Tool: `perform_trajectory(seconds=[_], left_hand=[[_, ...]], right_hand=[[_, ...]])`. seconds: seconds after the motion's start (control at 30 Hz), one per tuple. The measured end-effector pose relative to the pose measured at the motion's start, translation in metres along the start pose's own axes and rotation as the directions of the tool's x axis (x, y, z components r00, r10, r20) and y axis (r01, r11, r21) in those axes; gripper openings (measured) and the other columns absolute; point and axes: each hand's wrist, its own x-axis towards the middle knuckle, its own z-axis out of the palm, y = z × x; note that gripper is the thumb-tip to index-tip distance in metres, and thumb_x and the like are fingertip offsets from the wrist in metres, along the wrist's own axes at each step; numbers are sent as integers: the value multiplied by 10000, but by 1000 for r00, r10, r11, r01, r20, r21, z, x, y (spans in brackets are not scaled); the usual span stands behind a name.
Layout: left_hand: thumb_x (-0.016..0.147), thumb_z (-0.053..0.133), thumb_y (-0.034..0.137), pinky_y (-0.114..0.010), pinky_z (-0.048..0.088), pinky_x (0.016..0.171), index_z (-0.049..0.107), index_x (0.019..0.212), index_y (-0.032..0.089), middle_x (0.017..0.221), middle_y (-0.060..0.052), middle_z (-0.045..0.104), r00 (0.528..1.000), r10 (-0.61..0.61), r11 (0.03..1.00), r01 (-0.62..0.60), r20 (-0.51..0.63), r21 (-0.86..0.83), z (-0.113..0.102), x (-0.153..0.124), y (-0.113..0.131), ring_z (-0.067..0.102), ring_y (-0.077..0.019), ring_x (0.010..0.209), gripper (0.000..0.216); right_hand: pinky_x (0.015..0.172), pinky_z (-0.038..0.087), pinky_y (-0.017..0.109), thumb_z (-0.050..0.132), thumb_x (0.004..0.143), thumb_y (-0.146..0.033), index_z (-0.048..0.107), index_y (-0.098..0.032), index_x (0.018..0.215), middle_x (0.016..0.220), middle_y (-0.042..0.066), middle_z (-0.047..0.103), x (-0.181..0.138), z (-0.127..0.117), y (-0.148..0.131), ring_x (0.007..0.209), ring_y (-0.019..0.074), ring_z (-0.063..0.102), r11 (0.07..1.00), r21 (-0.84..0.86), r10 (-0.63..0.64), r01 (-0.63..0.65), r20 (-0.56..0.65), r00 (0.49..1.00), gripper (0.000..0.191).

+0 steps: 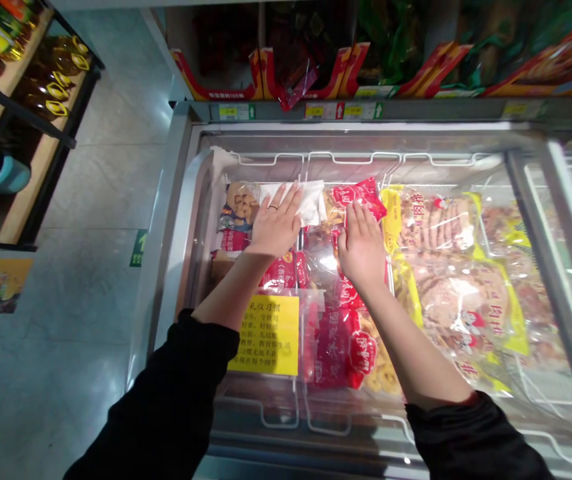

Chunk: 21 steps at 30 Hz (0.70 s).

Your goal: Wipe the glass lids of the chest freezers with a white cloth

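My left hand (277, 223), with a ring on one finger, lies flat with fingers stretched over a white cloth-like piece (313, 202). Whether that piece is fabric or paper I cannot tell. To its right, my right hand (363, 247) rests palm down, fingers extended and holding nothing. Both hands appear to be on the clear lid (446, 143) of a chest freezer. Beneath it show red food bags (331, 340), a bag of brown pieces (243, 202) and yellow-edged meat packs (439, 220). A yellow sign with print (271, 337) lies near my left forearm.
Red-edged display boxes (216, 87) holding packets stand on the shelf behind the freezer. The metal freezer frame (161, 253) runs along the left. Farther left are the tiled floor (91, 280) and a wooden rack (21, 207) with oil bottles (51, 100).
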Motion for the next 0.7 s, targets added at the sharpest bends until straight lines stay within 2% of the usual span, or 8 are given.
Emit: perform_trajectory(seconds=[0.1, 0.17, 0.23, 0.33, 0.43, 0.53, 0.6, 0.7], left_hand=[[1087, 322, 259, -469, 135, 1391, 270, 1735, 219, 1818, -13, 268, 988, 145, 989, -145, 44, 3, -6, 3, -11, 201, -230, 1695, 652], [1088, 317, 253, -467, 136, 1390, 277, 1733, 216, 1818, -16, 268, 984, 174, 985, -173, 50, -8, -9, 11, -19, 208, -230, 1694, 647], [1084, 328, 243, -467, 142, 1388, 274, 1733, 213, 1823, -22, 254, 990, 135, 991, -134, 38, -22, -10, 18, -27, 205, -235, 1694, 652], [1073, 353, 230, -498, 140, 1386, 227, 1745, 200, 1828, -47, 239, 1000, 7, 999, -7, -5, -41, -7, 19, -32, 185, -262, 1699, 685], [1073, 352, 237, -530, 134, 1386, 191, 1751, 167, 1834, -84, 209, 993, -114, 993, 113, -41, -38, -1, 5, -23, 174, -300, 1700, 701], [1076, 338, 247, -519, 146, 1388, 201, 1745, 128, 1838, -100, 188, 988, -149, 989, 149, -27, 1, 3, -12, -6, 166, -307, 1701, 693], [1076, 332, 246, -507, 148, 1391, 226, 1740, 130, 1835, -89, 203, 994, -106, 994, 106, -16, 22, 3, -16, 0, 170, -290, 1701, 682], [1073, 336, 233, -486, 145, 1393, 276, 1730, 169, 1825, -50, 247, 998, 58, 998, -58, 2, 23, -2, -7, -7, 196, -249, 1696, 663]], right_hand=[[1348, 299, 595, 338, 1047, -282, 382, -134, 1700, 1716, 129, 469, 0, 0, 0, 1628, 314, 375, 1000, -5, -13, 13, -13, 1000, 671], [1350, 302, 583, 349, 1045, -279, 373, -136, 1703, 1722, 126, 461, 0, 0, 1, 1634, 311, 363, 1000, -10, -19, 19, -15, 1000, 674], [1353, 307, 557, 350, 1048, -280, 379, -123, 1697, 1726, 129, 454, 0, 1, 3, 1639, 303, 353, 1000, -19, -19, 18, -12, 1000, 668], [1357, 303, 535, 343, 1051, -279, 399, -94, 1680, 1733, 144, 437, 1, 1, 4, 1644, 295, 344, 999, -35, -14, 14, -5, 1000, 658], [1359, 295, 533, 345, 1047, -273, 408, -69, 1669, 1736, 159, 426, 1, 1, 4, 1645, 299, 340, 999, -50, -9, 10, 7, 1000, 658], [1353, 305, 541, 337, 1054, -285, 389, -89, 1683, 1747, 140, 414, 0, 1, 3, 1649, 302, 330, 998, -62, -13, 14, 9, 1000, 661], [1353, 301, 546, 327, 1059, -288, 358, -102, 1700, 1755, 129, 403, 0, 1, 3, 1652, 301, 321, 997, -75, -15, 16, 14, 1000, 667], [1362, 274, 550, 318, 1068, -292, 301, -102, 1722, 1768, 133, 377, -1, 1, 3, 1660, 304, 300, 996, -90, -14, 17, 36, 999, 681]])
